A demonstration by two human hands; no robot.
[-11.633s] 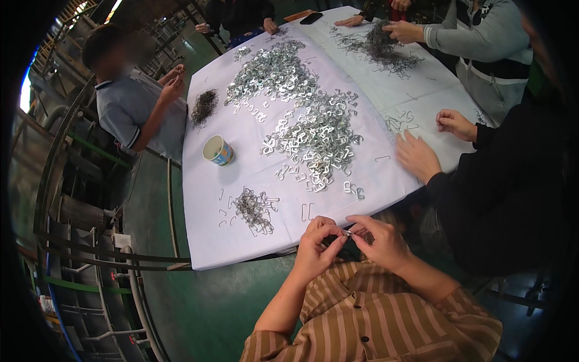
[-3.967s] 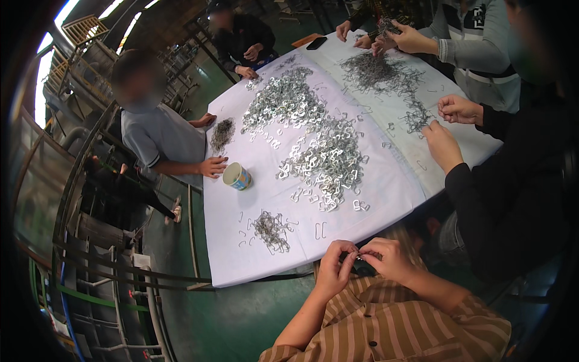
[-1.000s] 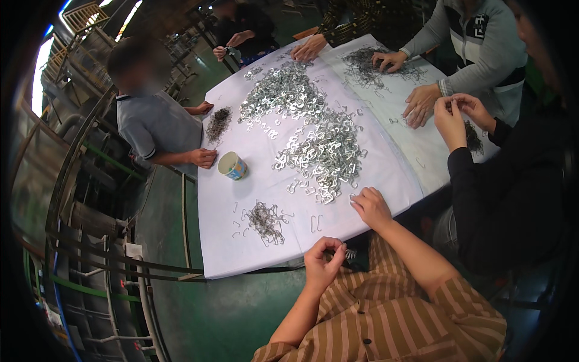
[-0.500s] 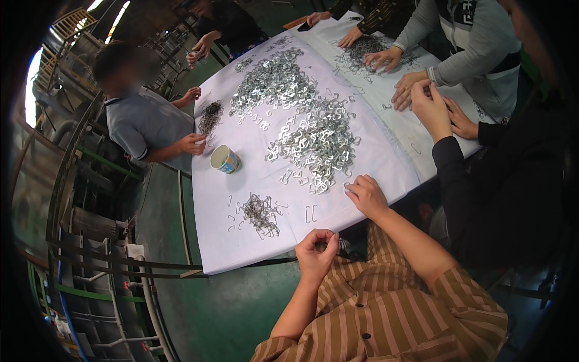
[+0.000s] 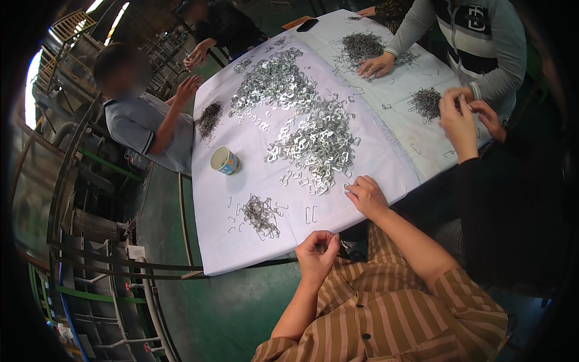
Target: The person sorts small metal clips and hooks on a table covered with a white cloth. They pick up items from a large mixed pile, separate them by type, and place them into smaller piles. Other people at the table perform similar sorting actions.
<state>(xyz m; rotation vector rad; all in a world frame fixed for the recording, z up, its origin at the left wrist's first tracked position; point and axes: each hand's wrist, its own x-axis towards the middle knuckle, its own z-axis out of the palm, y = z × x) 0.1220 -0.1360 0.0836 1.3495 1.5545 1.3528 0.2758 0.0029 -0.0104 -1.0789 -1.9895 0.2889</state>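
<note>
At the table's near edge, my left hand (image 5: 318, 256) is closed, thumb against curled fingers. Thin pale wire pieces (image 5: 348, 244) stick out beside it; the rest of them is hidden. My right hand (image 5: 368, 198) rests on the tabletop, its fingertips pinched on a small shiny metal clip (image 5: 347, 186). Just beyond it spreads a large heap of flat silvery clips (image 5: 319, 145). To the left of my hands lies a loose pile of bent wire hooks (image 5: 260, 216). Two separate wire hooks (image 5: 310, 214) lie between that pile and my right hand.
A paper cup (image 5: 224, 160) stands on the white-covered table (image 5: 253, 181). Dark wire piles lie by a left-hand co-worker (image 5: 145, 117) and on the right side (image 5: 363, 47). Other people's hands (image 5: 458, 120) work at the right. A phone (image 5: 307, 25) lies at the far edge.
My hands have hardly moved. Co-workers shifted: the left person's hands rose off the table, and hands at the right drew back, uncovering wire piles and the phone.
</note>
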